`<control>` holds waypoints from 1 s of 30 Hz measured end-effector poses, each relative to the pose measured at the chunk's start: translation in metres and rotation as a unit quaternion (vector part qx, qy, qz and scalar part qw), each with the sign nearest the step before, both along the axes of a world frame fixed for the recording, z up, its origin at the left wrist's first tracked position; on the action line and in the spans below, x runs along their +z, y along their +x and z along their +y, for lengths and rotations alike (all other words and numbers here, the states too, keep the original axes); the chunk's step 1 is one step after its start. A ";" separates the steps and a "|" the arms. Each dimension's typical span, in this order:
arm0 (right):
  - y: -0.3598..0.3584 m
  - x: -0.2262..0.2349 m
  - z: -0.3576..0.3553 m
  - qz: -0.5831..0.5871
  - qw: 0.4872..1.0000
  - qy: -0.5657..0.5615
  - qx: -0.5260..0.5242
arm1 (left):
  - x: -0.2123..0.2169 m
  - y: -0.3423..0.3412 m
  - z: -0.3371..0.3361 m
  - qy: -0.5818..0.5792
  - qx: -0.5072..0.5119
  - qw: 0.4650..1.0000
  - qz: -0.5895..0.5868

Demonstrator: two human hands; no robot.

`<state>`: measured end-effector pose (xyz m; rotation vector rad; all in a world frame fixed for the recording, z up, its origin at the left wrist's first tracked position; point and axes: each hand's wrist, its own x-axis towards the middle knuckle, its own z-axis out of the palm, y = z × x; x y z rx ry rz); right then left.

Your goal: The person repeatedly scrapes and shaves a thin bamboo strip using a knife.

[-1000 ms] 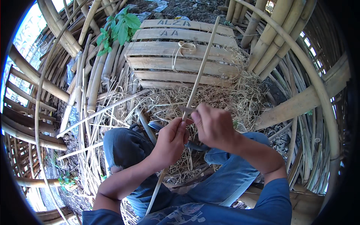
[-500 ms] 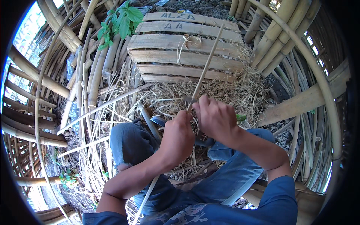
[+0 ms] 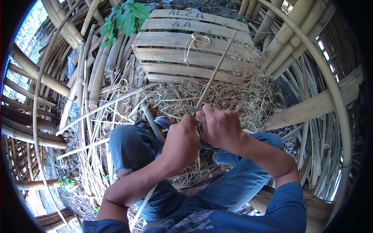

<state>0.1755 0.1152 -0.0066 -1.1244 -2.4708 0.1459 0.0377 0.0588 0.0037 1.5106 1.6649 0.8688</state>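
A long, pale bamboo strip [image 3: 218,66] slants up and away from my hands, its far end over the wooden slats. My left hand [image 3: 181,139] is closed round it, and its lower part [image 3: 144,206] comes out below my left forearm. Just right of it, my right hand [image 3: 221,127] grips a knife, whose short dark blade [image 3: 190,108] pokes out past the thumb against the strip. The knife's handle is hidden in my fist. Both hands are close together above the gap between my knees.
A slatted wooden crate panel [image 3: 194,50] with a curled strip [image 3: 200,39] on it stands ahead. Shavings [image 3: 237,95] cover the ground before it. Bamboo poles [image 3: 101,77] and thin strips pile at left; more poles [image 3: 289,37] lean at right. A leafy plant [image 3: 130,19] grows at far left.
My right hand and the knife have shifted slightly down and left, toward my left hand. The blade now shows more plainly across the strip, and the strip's far end has dipped a little rightward.
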 end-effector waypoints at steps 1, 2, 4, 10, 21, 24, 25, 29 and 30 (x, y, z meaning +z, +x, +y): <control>0.001 0.001 0.003 -0.004 1.000 -0.004 0.001 | -0.004 -0.001 0.000 0.029 0.011 0.999 0.007; 0.002 0.000 0.007 -0.005 1.000 -0.005 0.001 | -0.007 0.000 0.000 0.059 0.021 0.998 0.013; 0.004 -0.002 0.015 -0.007 0.999 0.038 -0.026 | -0.005 0.000 0.001 0.052 0.016 0.998 0.022; 0.007 -0.003 0.022 -0.011 0.998 0.056 -0.026 | 0.000 0.000 0.000 0.042 0.012 0.998 0.039; 0.012 -0.007 0.030 -0.025 0.995 0.085 -0.042 | 0.000 -0.002 -0.002 0.040 0.008 0.998 0.043; 0.013 -0.004 0.034 -0.035 0.994 0.082 -0.057 | -0.001 -0.003 -0.004 0.042 0.010 0.998 0.043; 0.014 -0.002 0.036 -0.050 0.993 0.073 -0.076 | -0.002 -0.004 -0.005 0.049 0.004 0.998 0.040; 0.022 -0.005 0.048 -0.045 0.992 0.082 -0.090 | -0.004 -0.006 -0.009 0.056 -0.006 0.997 0.045; 0.023 -0.007 0.049 -0.059 0.990 0.081 -0.097 | -0.004 -0.006 -0.010 0.057 -0.008 0.997 0.044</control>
